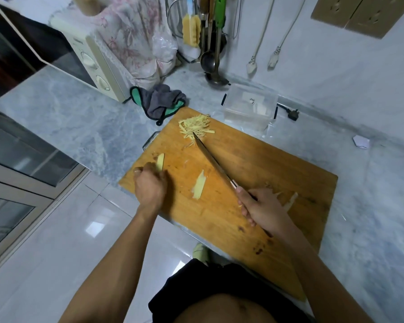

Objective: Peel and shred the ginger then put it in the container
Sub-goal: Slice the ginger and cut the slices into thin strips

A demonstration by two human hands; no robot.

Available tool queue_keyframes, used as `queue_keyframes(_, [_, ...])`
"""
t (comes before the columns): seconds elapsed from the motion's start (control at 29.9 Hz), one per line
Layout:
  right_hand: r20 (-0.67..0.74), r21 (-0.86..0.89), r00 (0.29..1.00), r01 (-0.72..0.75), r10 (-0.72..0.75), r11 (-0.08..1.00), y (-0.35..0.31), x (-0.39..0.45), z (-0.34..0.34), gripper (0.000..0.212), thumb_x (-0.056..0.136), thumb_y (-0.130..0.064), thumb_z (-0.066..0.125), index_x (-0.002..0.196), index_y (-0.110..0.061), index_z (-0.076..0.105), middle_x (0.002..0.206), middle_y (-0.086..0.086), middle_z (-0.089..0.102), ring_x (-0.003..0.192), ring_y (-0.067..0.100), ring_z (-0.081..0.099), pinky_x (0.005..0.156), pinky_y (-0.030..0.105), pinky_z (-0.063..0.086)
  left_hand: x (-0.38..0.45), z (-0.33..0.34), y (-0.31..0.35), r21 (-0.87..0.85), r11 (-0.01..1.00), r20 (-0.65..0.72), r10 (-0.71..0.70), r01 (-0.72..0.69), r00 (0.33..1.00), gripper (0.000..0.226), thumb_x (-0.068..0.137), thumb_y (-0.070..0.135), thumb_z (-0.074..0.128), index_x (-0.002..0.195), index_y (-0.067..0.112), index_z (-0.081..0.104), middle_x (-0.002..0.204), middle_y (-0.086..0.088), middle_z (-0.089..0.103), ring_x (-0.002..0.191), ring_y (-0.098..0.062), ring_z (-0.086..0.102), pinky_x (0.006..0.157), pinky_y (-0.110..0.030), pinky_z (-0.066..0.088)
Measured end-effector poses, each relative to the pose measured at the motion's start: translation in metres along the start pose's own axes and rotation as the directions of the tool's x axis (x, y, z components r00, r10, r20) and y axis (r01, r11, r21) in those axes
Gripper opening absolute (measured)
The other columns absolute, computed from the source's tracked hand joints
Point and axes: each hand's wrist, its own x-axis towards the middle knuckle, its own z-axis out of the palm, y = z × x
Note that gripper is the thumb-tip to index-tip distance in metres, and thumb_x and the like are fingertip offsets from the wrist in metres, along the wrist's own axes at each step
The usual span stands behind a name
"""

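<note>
A rectangular wooden cutting board (254, 173), its honey-coloured surface scuffed and stained dark in spots, lies askew on the grey-veined marble tabletop (75, 117), its near edge overhanging the tabletop's front edge. At the board's far corner sits a loose heap of shredded ginger (196, 125), pale yellow and fibrous, cut into thin matchsticks. A flat ginger slice (199, 184), pale and tapered, lies near the board's middle, and a second ginger piece (160, 161) sits by the board's left edge, touching the left hand (149, 186), whose fingers are curled down over its near end; the view is too blurred to tell whether they pinch it or only press on it. The right hand (261, 208) has its fingers wrapped around the handle of a knife (211, 159), whose long, narrow steel blade slants across the board with its tip at the edge of the shredded heap. Just past the board's far edge stands a clear plastic container (250, 106), square-sided with dark clips, its small label unreadable. A grey cloth (160, 102) with green trim lies crumpled by the board's far left corner, beside a cream microwave (96, 66) with two round dials.
</note>
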Motion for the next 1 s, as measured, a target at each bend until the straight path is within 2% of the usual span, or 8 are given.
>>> queue_keyframes(0.13, [-0.006,-0.017,1.000,-0.004,0.004,1.000,0.002,-0.004,0.003,0.061,0.099,-0.052,0.048,0.083,0.005,0.063,0.061,0.007,0.062,0.052,0.023,0.055,0.055,0.035,0.048,0.021,-0.004,0.006,0.120,0.992,0.087,0.019,-0.029,0.996,0.034,0.095,0.037,0.059,0.109,0.008,0.066,0.111,-0.022,0.061,0.107,-0.034,0.055,0.086,-0.042,0.049])
queue_keyframes(0.33, [-0.032,0.003,0.999,-0.003,0.003,1.000,0.007,-0.012,0.002,0.061,0.100,-0.049,0.049,0.086,0.009,0.063,0.060,0.005,0.061,0.052,0.020,0.054,0.052,0.032,0.047,0.031,-0.027,0.026,0.303,0.928,0.253,0.143,-0.219,0.957,0.015,0.090,0.000,0.049,0.088,0.007,0.061,0.090,-0.009,0.064,0.076,-0.027,0.064,0.074,-0.037,0.058])
queue_keyframes(0.43, [-0.046,0.005,0.999,-0.016,0.016,1.000,0.007,-0.012,0.000,0.062,0.100,-0.051,0.048,0.087,0.008,0.064,0.061,0.004,0.062,0.053,0.019,0.055,0.052,0.030,0.048,0.022,-0.026,0.016,0.118,0.912,0.213,0.364,-0.393,0.907,0.019,0.090,0.006,0.060,0.098,0.015,0.074,0.099,-0.005,0.066,0.081,-0.022,0.063,0.073,-0.033,0.054])
queue_keyframes(0.53, [-0.051,0.035,0.998,-0.042,0.043,0.999,0.008,-0.010,0.000,0.061,0.100,-0.050,0.048,0.090,0.008,0.064,0.061,0.002,0.061,0.052,0.016,0.054,0.049,0.026,0.046,0.000,-0.012,0.003,-0.055,0.795,0.065,0.606,-0.604,0.793,0.022,0.084,0.008,0.072,0.100,0.021,0.078,0.104,-0.003,0.057,0.096,-0.020,0.052,0.081,-0.029,0.040])
queue_keyframes(0.67, [-0.059,0.053,0.997,-0.037,0.040,0.998,0.009,-0.009,0.002,0.059,0.100,-0.048,0.049,0.086,0.007,0.065,0.060,0.004,0.061,0.051,0.018,0.053,0.049,0.029,0.046,-0.022,0.004,0.003,-0.280,0.680,0.139,0.727,-0.678,0.672,0.023,0.086,0.008,0.066,0.104,0.018,0.078,0.101,-0.001,0.072,0.093,-0.018,0.062,0.081,-0.033,0.051])
queue_keyframes(0.77, [-0.061,0.058,0.997,-0.043,0.046,0.997,0.010,-0.009,0.005,0.057,0.100,-0.048,0.049,0.085,0.005,0.065,0.061,0.004,0.061,0.052,0.019,0.054,0.050,0.029,0.047,-0.026,0.012,0.007,-0.290,0.633,0.212,0.774,-0.718,0.596,0.031,0.085,0.001,0.064,0.110,0.016,0.075,0.112,-0.002,0.072,0.104,-0.021,0.063,0.090,-0.032,0.048])
queue_keyframes(0.87, [-0.065,0.060,0.995,-0.067,0.071,0.996,0.013,-0.009,0.007,0.057,0.100,-0.049,0.049,0.087,0.004,0.066,0.061,0.003,0.062,0.051,0.018,0.054,0.049,0.026,0.047,-0.023,0.014,0.004,-0.187,0.707,0.293,0.703,-0.682,0.648,0.047,0.079,-0.013,0.058,0.112,0.016,0.075,0.120,-0.007,0.068,0.112,-0.026,0.059,0.098,-0.035,0.047])
queue_keyframes(1.0, [-0.068,0.084,0.993,-0.087,0.093,0.993,0.016,-0.011,0.009,0.056,0.100,-0.050,0.049,0.089,0.002,0.067,0.061,0.001,0.062,0.051,0.016,0.055,0.050,0.024,0.046,-0.031,0.009,0.015,-0.174,0.871,0.261,0.491,-0.459,0.831,0.029,0.090,0.006,0.060,0.115,0.012,0.073,0.113,-0.008,0.070,0.105,-0.024,0.063,0.087,-0.019,0.042])
